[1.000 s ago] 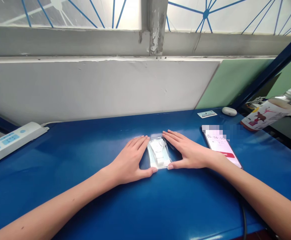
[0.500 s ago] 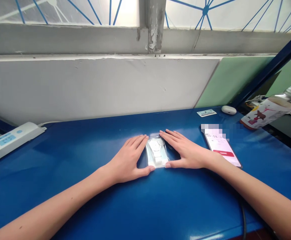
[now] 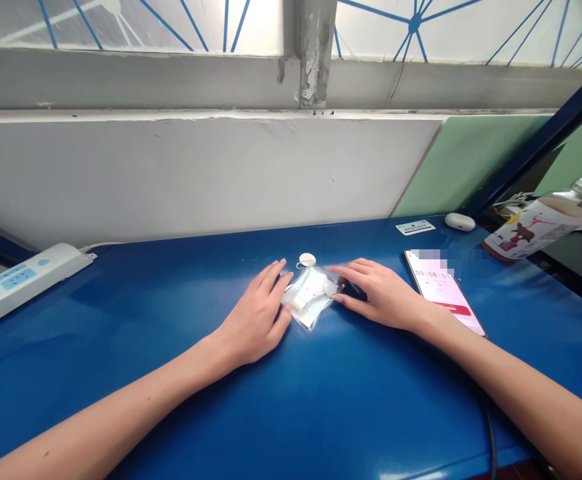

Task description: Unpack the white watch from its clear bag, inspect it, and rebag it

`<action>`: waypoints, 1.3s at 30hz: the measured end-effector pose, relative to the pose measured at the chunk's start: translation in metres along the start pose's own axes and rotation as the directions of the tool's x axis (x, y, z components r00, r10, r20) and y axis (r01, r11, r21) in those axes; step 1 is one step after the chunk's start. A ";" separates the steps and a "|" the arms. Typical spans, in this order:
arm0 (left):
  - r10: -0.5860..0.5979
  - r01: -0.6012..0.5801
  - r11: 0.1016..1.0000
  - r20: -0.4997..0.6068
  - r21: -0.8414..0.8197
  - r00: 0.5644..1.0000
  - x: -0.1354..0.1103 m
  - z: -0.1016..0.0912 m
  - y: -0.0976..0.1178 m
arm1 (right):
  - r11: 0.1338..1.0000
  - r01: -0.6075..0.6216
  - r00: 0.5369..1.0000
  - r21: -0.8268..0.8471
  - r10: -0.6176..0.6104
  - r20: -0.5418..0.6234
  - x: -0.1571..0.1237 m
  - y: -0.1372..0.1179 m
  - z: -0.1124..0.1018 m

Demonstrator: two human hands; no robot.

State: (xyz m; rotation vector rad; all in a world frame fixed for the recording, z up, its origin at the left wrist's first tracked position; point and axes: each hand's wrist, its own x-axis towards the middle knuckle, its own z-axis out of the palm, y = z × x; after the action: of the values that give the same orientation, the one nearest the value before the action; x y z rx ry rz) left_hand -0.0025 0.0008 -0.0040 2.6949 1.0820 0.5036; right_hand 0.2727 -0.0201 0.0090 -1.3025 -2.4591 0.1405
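A clear plastic packet (image 3: pixel 309 313) lies flat and turned cornerwise on the blue desk, with a pale card and a white strap-like item inside. Beyond its far edge is a round white tag (image 3: pixel 307 259) on a thin loop. My left hand (image 3: pixel 255 320) rests at the packet's left corner, fingers stretched and spread, the fingertips and thumb at its edge. From the other side, my right hand (image 3: pixel 383 293) has its thumb and curved fingers closed around the right corner. A dark patch shows beneath the right palm; I cannot tell what it is.
A phone (image 3: pixel 443 293) showing a timer lies right of my right hand. Behind it are a small card (image 3: pixel 415 227), a white rounded case (image 3: pixel 459 221) and a bottle (image 3: pixel 541 223). A power strip (image 3: pixel 25 280) sits at far left. A cable (image 3: pixel 491 427) hangs by the front edge.
The packet has turned from upright to cornerwise between my hands. The round white tag now shows past its far edge. My right hand's thumb has moved up and its fingers have bent.
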 end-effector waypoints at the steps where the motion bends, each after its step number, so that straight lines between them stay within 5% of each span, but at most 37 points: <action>1: -0.017 0.017 1.000 -0.008 0.005 1.000 0.000 0.000 0.000 | 1.000 -0.004 1.000 0.008 0.004 -0.004 0.000 0.000 0.000; 7: -0.005 0.004 1.000 0.039 0.019 0.999 0.000 0.002 -0.004 | 0.992 0.045 0.995 0.122 -0.055 0.081 -0.001 -0.003 -0.003; 19: -0.011 0.011 1.000 0.071 -0.002 0.997 0.001 0.002 -0.003 | 0.997 -0.018 0.981 0.081 0.002 0.195 -0.005 0.009 -0.013; 27: -0.134 0.155 0.982 0.179 -0.109 0.975 0.005 -0.011 -0.001 | 0.982 -0.083 0.971 0.169 0.042 0.234 -0.006 0.015 -0.013; 33: -0.001 0.049 0.985 0.278 -0.167 0.961 0.006 -0.030 -0.024 | 0.979 -0.086 0.970 0.187 0.039 0.240 -0.006 0.016 -0.011; 39: 0.143 -0.110 0.976 0.176 -0.187 0.974 0.011 -0.026 -0.041 | 0.981 -0.092 0.971 0.173 0.050 0.232 -0.005 0.015 -0.009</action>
State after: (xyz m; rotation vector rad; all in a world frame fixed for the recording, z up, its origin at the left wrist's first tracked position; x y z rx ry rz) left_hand -0.0312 0.0393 0.0101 2.6028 0.7804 0.3379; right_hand 0.2904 -0.0168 0.0126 -1.3599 -2.5120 0.5492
